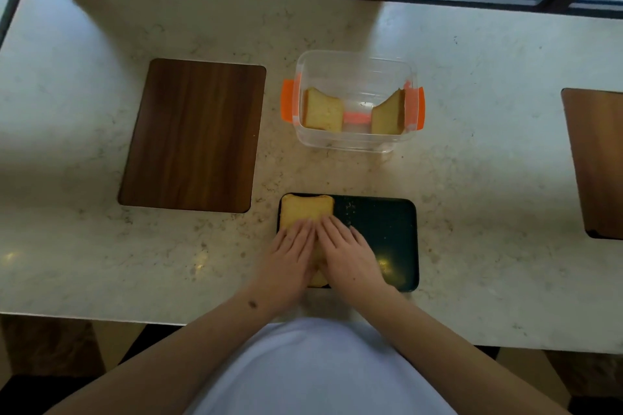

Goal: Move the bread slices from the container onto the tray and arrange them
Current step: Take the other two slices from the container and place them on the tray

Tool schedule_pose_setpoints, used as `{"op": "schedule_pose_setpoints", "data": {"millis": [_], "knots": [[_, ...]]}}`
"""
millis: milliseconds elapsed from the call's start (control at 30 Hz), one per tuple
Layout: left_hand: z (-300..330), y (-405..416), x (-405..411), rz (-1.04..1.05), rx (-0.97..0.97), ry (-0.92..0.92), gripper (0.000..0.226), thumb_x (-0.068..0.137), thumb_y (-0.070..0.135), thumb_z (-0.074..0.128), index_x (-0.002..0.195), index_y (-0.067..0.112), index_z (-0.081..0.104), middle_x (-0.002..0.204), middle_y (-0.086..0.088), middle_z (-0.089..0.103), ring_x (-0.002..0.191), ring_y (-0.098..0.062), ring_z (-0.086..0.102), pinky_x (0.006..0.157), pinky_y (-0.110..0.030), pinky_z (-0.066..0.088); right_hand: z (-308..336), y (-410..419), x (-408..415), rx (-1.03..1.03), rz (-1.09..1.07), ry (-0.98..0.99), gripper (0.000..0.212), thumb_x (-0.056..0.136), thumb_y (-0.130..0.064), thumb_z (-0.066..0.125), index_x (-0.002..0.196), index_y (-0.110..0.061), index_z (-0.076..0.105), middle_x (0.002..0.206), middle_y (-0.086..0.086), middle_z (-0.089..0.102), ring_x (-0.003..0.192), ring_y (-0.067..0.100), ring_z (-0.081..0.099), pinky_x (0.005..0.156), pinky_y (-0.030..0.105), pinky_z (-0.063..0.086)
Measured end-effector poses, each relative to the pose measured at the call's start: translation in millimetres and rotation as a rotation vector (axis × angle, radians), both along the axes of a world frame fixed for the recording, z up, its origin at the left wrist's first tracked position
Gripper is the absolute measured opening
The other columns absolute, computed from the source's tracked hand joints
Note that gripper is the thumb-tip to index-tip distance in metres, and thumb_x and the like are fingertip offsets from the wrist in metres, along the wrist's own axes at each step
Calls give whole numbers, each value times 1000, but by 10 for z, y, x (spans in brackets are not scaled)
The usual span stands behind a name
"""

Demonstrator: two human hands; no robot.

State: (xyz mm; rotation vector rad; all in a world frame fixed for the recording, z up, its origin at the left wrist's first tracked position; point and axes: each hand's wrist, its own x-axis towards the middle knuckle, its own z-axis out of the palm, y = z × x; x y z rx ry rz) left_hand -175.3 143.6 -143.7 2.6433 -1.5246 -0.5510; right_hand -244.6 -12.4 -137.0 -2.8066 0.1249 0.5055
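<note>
Left hand and right hand flat, fingers spread, palms down on bread at tray left end; pressing, not gripping, likely squaring it up. Two slices lean against container end walls.

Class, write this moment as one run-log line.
left hand: flat on tray bread | right hand: same | tray: right side bare | container: two slices remain

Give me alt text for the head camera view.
Both hands, left hand and right hand, press flat on bread at the left end of a dark tray. Beyond it, a clear container holds two more slices.
</note>
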Motion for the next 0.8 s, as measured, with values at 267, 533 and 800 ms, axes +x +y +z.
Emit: {"op": "schedule_pose_setpoints", "data": {"millis": [267,533,800], "knots": [[277,-143,157,103,-141,100,58,91,20,57,144,0,43,150,-21,41,140,-37,35,112,-47,33,192,-128,111,136,-60,48,60,98,-40,53,152,-17,38,161,4,36,147,25,31,112,43,40],[1268,-1289,1458,203,-512,-178,19,86,16,63,105,12,66,98,-5,65,88,-18,60,70,-27,53,1152,-1336,1478,-85,-273,-440,17,90,-10,60,103,-16,69,93,5,68,73,27,66,59,31,45],[1134,-2115,2096,-193,444,-402,32,94,15,51,124,8,59,125,-13,57,112,-28,52,83,-33,38,1169,-1664,2317,-548,125,425,19,89,-17,63,106,-17,69,110,3,68,103,24,64,78,33,48]]}}
